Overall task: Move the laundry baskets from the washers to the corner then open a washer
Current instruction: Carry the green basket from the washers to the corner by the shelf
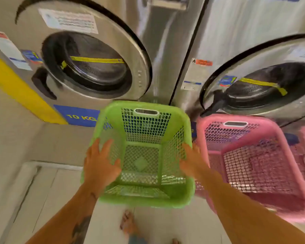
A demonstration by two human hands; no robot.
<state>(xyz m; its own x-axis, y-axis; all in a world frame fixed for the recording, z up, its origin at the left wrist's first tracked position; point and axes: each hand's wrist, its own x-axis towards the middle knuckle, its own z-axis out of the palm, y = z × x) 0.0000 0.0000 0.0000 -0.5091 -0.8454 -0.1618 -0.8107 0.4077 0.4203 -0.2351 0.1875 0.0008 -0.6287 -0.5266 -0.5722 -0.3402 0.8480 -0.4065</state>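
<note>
1. Green basket stands low before the left washer and right washer, just beside the pink basket.
2. Left hand lies spread and released over its left rim; right hand is at the right rim, blurred, grasp not determinable.
3. Recommended: curl fingers under both rims, lift level, clear the pink basket.

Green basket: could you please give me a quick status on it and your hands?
Left hand open at left rim of green basket. Right hand at its right wall, grip blurred. Pink basket tight alongside on right.
</note>
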